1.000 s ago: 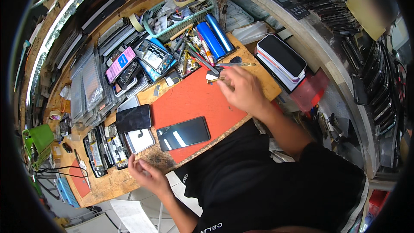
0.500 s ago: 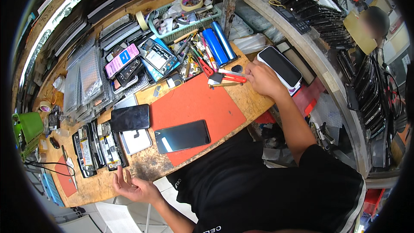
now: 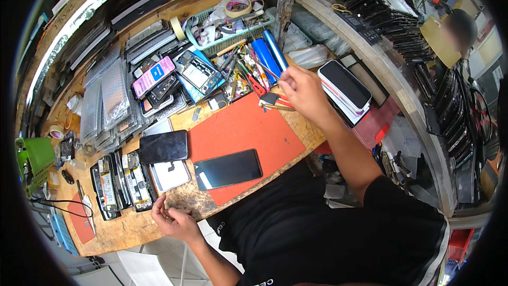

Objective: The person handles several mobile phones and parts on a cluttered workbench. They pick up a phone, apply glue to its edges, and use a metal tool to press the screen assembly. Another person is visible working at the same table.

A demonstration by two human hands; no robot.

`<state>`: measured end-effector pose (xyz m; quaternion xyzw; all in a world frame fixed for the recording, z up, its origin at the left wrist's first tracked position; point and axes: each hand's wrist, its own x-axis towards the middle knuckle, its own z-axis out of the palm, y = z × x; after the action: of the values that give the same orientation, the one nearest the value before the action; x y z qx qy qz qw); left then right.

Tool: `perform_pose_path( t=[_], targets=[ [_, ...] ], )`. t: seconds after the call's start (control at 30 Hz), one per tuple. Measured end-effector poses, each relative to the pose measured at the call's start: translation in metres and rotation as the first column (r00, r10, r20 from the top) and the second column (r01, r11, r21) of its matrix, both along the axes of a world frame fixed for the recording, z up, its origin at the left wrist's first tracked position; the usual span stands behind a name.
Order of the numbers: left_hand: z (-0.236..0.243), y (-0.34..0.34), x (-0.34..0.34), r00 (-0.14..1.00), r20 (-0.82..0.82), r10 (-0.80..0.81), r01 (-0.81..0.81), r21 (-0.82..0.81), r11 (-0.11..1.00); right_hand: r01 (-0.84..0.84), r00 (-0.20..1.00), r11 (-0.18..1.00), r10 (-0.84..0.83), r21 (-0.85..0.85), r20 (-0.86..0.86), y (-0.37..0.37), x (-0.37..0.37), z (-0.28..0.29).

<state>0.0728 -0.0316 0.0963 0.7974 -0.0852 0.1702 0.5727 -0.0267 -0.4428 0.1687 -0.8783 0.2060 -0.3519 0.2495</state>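
Note:
My right hand is closed over the right side of the bench, fingertips pinched. A thin dark stick-like tool seems to run from them across a blue cylinder; its exact kind is unclear. Red-handled pliers lie just left of the hand. My left hand hovers at the bench's front edge, palm up, fingers loosely bent and apart, holding nothing. A dark-screened phone lies on the orange mat. Beside it another dark phone rests partly over a pale panel.
Opened phones with exposed batteries lie at left. Bubble-wrapped sleeves, a pink-screened phone and a green basket fill the back. Stacked phones stand at right. A person is at far right.
My right hand has moved left and slightly up from beside the stacked phones, and the thin tool now shows at its fingertips. My left hand has shifted right, its fingers more curled.

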Motion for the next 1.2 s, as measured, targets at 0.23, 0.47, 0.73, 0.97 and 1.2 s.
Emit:
perform_pose_path(
  t=[0.23,0.47,0.73,0.97,1.2],
  targets=[
    [-0.003,-0.002,-0.001,0.998,0.048,0.038,-0.037,-0.03,0.999,-0.09,0.991,0.978,0.07,-0.186,-0.113,0.01,0.055,-0.013],
    [-0.003,0.003,-0.001,0.999,0.044,-0.008,0.007,0.035,0.999,-0.109,0.834,0.991,0.05,-0.074,-0.55,0.017,0.078,0.007],
    [-0.005,-0.001,0.0,0.998,0.069,0.003,-0.008,0.072,0.997,-0.147,0.972,0.872,0.214,0.467,-0.094,-0.011,0.102,0.001],
    [-0.005,0.001,0.0,0.994,0.106,-0.005,-0.006,0.1,0.995,-0.137,0.791,0.981,0.023,-0.14,-0.612,-0.008,0.109,0.007],
    [-0.006,-0.003,0.001,0.987,0.161,0.006,-0.02,0.086,0.996,-0.195,0.755,0.969,0.052,-0.149,-0.654,0.009,0.12,0.007]
  ],
)
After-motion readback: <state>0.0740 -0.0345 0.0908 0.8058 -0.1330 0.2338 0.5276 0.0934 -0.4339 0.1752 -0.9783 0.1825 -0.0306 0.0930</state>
